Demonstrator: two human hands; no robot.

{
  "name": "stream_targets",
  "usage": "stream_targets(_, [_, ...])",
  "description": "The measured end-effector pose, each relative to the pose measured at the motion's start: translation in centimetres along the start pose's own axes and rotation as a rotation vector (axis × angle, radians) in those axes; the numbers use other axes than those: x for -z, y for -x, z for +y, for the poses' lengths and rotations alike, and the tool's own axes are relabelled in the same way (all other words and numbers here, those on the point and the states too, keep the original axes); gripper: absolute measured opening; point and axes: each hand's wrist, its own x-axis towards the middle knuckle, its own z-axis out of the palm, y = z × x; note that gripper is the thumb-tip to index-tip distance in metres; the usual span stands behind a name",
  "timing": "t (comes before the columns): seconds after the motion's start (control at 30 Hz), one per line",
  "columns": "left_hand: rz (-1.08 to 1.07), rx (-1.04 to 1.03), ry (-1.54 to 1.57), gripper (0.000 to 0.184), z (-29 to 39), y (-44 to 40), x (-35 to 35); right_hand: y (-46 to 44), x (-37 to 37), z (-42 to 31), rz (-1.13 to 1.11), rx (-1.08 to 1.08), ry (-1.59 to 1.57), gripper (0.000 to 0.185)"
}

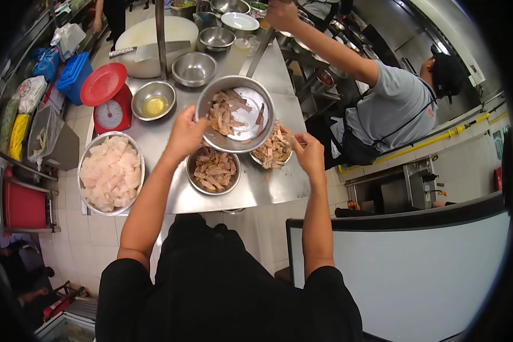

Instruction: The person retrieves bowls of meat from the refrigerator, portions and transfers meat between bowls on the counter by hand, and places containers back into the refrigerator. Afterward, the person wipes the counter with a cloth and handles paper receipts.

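My left hand (pixel 189 132) grips the left rim of a steel bowl (pixel 259 143), which is raised and tilted with some brown meat strips (pixel 225 117) inside. Just right of it, my right hand (pixel 308 149) has its fingers pinched together beside a plate of meat strips (pixel 275 149); whether a piece is between them is too small to tell. Below the raised bowl, another steel bowl (pixel 214 171) full of meat strips stands on the steel table. At the left, an oval tray (pixel 85 194) holds pale raw pieces (pixel 111 171).
A red scale (pixel 109 114), a bowl of yellow liquid (pixel 154 106), an empty-looking bowl (pixel 194 69) and a cleaver (pixel 162 50) on a round board (pixel 148 31) lie toward the back. A co-worker in grey (pixel 399 102) reaches over the table's far right. A metal post (pixel 161 40) rises behind.
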Motion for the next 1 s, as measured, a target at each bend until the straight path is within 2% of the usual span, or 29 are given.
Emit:
stream_targets(0.03, [-0.010,0.005,-0.001,0.021,-0.1,-0.6,-0.8,0.0,0.7,-2.3,0.016,0.012,-0.001,0.012])
stream_targets(0.1, [0.023,-0.041,-0.006,0.018,-0.6,-2.1,-2.6,0.0,2.3,-8.1,0.339,0.188,0.014,0.012])
stream_targets(0.17, [0.015,-0.083,-0.109,0.017,-1.4,-3.9,-4.8,-0.5,2.8,-12.1,0.067,0.272,-0.096,0.016])
stream_targets(0.2, [-0.017,-0.089,-0.113,0.017,-1.2,-4.3,-6.0,-1.4,1.1,-12.3,0.093,0.325,-0.052,0.017])
stream_targets(0.23, [-0.001,-0.204,-0.231,0.015,-1.0,-4.8,-7.3,-3.3,-0.9,-11.7,0.118,0.378,-0.004,0.017])
stream_targets(0.27, [0.018,-0.320,-0.345,0.013,-0.8,-5.2,-8.4,-5.6,-2.7,-10.5,0.172,0.335,0.131,0.020])
stream_targets(0.3, [-0.006,-0.331,-0.345,0.013,-1.0,-5.9,-9.3,-7.6,-3.8,-9.4,0.223,0.293,0.263,0.023])
stream_targets(0.33, [0.016,-0.418,-0.379,0.012,-1.6,-6.7,-10.0,-8.4,-4.0,-8.9,0.240,0.280,0.268,0.023])
stream_targets(0.37, [0.047,-0.506,-0.407,0.011,-1.8,-7.2,-10.5,-9.2,-4.1,-8.7,0.167,0.269,0.231,0.025])
stream_targets(0.43, [0.031,-0.502,-0.360,0.010,-0.7,-7.3,-11.2,-10.5,-4.6,-7.0,0.095,0.258,0.190,0.028])
stream_targets(0.5, [0.067,-0.589,-0.377,0.010,-1.4,-7.6,-11.7,-10.4,-6.1,-4.8,-0.255,0.307,0.322,0.028])
stream_targets(0.57, [0.075,-0.550,-0.365,0.011,-1.6,-8.6,-12.1,-9.1,-3.6,-7.0,-0.230,0.372,0.400,0.030])
stream_targets(0.63, [0.080,-0.492,-0.361,0.011,-1.4,-8.6,-12.1,-8.6,-2.2,-7.7,-0.163,0.235,0.501,0.038])
stream_targets(0.67, [0.087,-0.536,-0.360,0.012,-1.2,-8.8,-12.2,-9.2,-3.3,-5.3,0.156,0.335,0.516,0.039])
stream_targets(0.7, [0.086,-0.573,-0.362,0.013,-1.1,-8.6,-12.5,-9.5,-3.0,-5.0,0.048,0.089,0.477,0.048])
stream_targets(0.73, [0.062,-0.640,-0.395,0.016,-1.2,-8.6,-12.9,-9.5,-3.3,-4.9,0.071,0.073,0.523,0.051])
stream_targets(0.77, [0.051,-0.622,-0.403,0.016,-1.5,-8.1,-13.4,-8.9,-3.8,-4.7,0.091,0.053,0.570,0.055])
stream_targets(0.8, [0.060,-0.640,-0.398,0.017,-1.8,-8.1,-14.0,-8.6,-4.3,-4.5,0.085,0.044,0.568,0.055])
stream_targets(0.87, [0.089,-0.667,-0.403,0.021,-2.0,-8.4,-14.7,-8.7,-5.1,-4.4,-0.080,-0.224,0.196,0.052])
stream_targets(0.9, [0.086,-0.661,-0.405,0.021,-2.1,-8.3,-14.8,-8.5,-5.7,-3.6,-0.084,-0.230,0.196,0.052])
stream_targets(0.97, [0.034,-0.670,-0.393,0.025,-1.9,-8.5,-14.7,-8.6,-6.8,-2.3,0.008,-0.006,-0.026,0.048])
stream_targets(1.0, [0.034,-0.664,-0.399,0.025,-2.3,-8.7,-14.6,-8.7,-7.2,-1.9,0.003,-0.011,-0.031,0.048])
